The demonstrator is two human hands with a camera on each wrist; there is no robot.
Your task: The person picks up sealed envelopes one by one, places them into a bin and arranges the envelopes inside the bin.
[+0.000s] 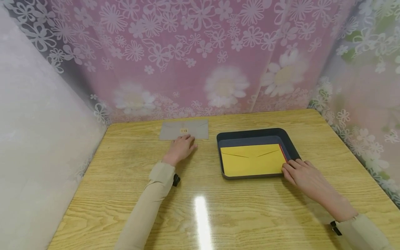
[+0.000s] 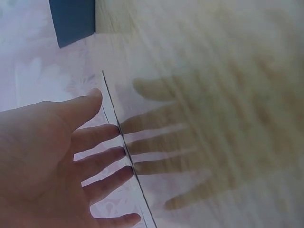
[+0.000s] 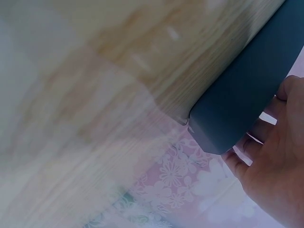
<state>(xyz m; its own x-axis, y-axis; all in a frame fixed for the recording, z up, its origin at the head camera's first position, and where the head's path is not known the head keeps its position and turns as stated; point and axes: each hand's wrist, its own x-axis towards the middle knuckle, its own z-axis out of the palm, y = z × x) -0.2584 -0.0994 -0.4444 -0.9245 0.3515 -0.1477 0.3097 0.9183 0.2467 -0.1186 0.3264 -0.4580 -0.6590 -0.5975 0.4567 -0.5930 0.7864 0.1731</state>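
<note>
My left hand [image 1: 182, 148] lies at the near edge of a pale grey envelope [image 1: 198, 131] with a small gold sticker. Its fingers are spread and nearly straight in the left wrist view, fingertips right at the envelope's thin edge [image 2: 124, 142]. A dark grey tray [image 1: 250, 134] stands to the right on the table. My right hand [image 1: 307, 177] grips the tray's near right corner, its fingers bent over the rim and partly hidden behind the wall [image 3: 237, 99] in the right wrist view. A yellow envelope [image 1: 251, 161] lies in the tray, with a red edge [image 1: 283, 153] showing beneath it.
The wood-grain table [image 1: 125, 194] is glossy and reflects a bright light strip. Behind it hangs a pink flowered curtain [image 1: 187, 62], with pale hangings close along the left and right sides. The grey envelope lies near the table's back edge.
</note>
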